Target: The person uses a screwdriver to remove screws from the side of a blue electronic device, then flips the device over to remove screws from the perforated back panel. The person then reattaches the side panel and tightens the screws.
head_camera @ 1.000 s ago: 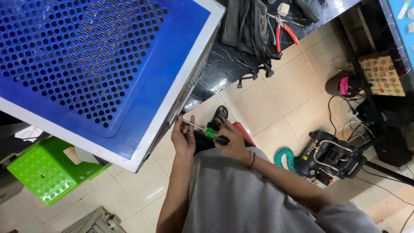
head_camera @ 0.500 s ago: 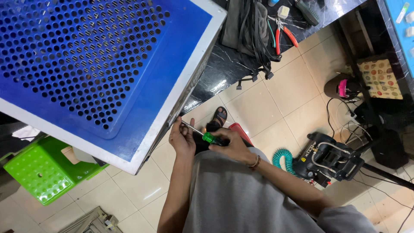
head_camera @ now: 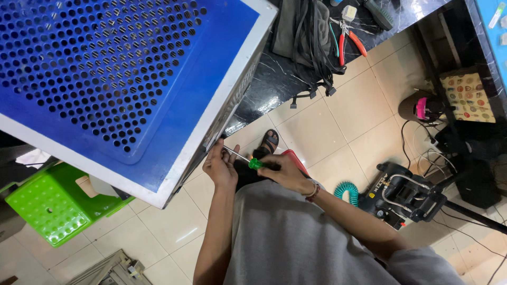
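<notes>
The screwdriver (head_camera: 253, 162) in the right hand's grip (head_camera: 282, 171) has a translucent green handle and a silver shaft. Above and left of that grip, the computer case (head_camera: 132, 68) shows a bright blue side panel dotted with round black holes, edged in pale grey. Further up lies a black marbled worktop (head_camera: 274, 79) with orange-handled pliers (head_camera: 348, 37). Below left of the grip stands a lime-green stool (head_camera: 47, 208) on beige floor tiles (head_camera: 327, 121).

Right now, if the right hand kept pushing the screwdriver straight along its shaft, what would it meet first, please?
The right hand drives the screwdriver up-left; its tip would first meet the grey edge of the blue perforated case, beside the left hand. Depth is unclear.
</notes>
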